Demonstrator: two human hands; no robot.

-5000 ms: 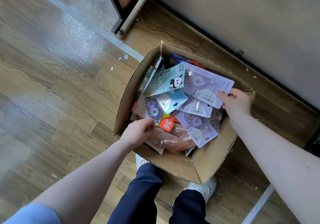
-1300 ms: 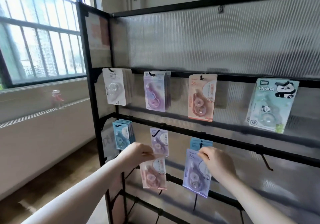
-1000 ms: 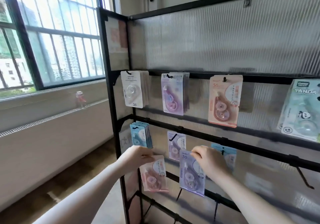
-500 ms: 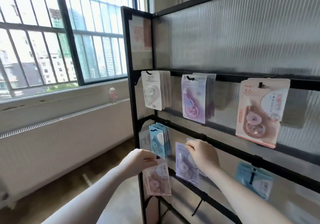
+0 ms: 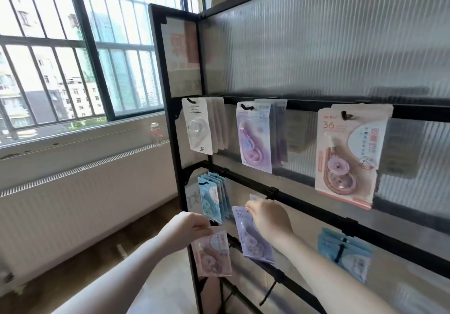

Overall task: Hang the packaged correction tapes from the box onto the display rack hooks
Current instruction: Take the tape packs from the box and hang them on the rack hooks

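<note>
A tall black display rack (image 5: pixel 179 128) with ribbed translucent panels is seen filling the right of the view, and a barred window (image 5: pixel 80 46) above a white radiator (image 5: pixel 85 206) is seen at the left. On the rack's upper rail, three groups of packs are hung from hooks: white packs (image 5: pixel 198 125) nearest the corner, purple packs (image 5: pixel 255 138) beside them, and a pink pack marked 36 (image 5: pixel 348 155) further right. On the second rail, a bunch of blue packs (image 5: pixel 213 199) is hung by the corner post, and another blue pack (image 5: pixel 345 253) is hung lower at the right.

A lilac correction tape pack (image 5: pixel 253 236) is pinched at its top edge by the right hand (image 5: pixel 267 218), fingers curled round it, and is held up against the second rail, just right of the blue bunch; whether it is on a hook cannot be told. A pink correction tape pack (image 5: pixel 214 253) is gripped at its top by the curled fingers of the left hand (image 5: pixel 187 228) and is held hanging in front of the rack's corner post, below the blue bunch. A small bottle (image 5: pixel 155 133) is stood on the window sill.
</note>
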